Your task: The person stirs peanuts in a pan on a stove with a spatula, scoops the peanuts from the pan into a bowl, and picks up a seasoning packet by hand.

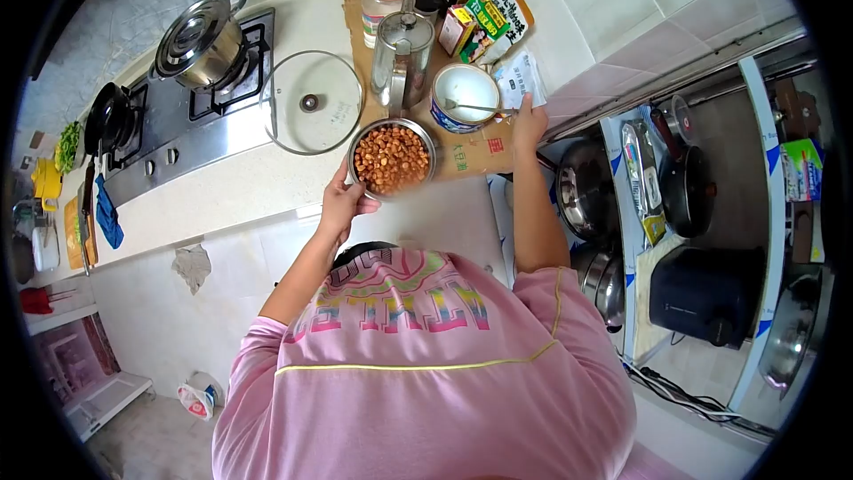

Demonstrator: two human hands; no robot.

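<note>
My left hand (343, 204) is closed on the near left rim of a round steel bowl (434, 149) filled with reddish-brown peanuts (391, 160). The bowl sits at the counter's front edge. Over to the right, my right hand (530, 127) has its fingers at the handle end of a metal spoon (480, 108), seemingly pinching it. The spoon's other end reaches into a white bowl (464, 83) with a blue patterned outside. Just behind my right fingers lies a white printed packet (520, 80). Part of the grip is hidden.
A glass lid (311, 116) with a dark knob lies left of the peanuts. Behind them stand a clear pitcher (404, 58), a red-lidded jar (386, 4) and a green packet (489, 20). A steel pot (203, 44) is on the gas stove (178, 129). Shelves (622, 178) with pans stand right.
</note>
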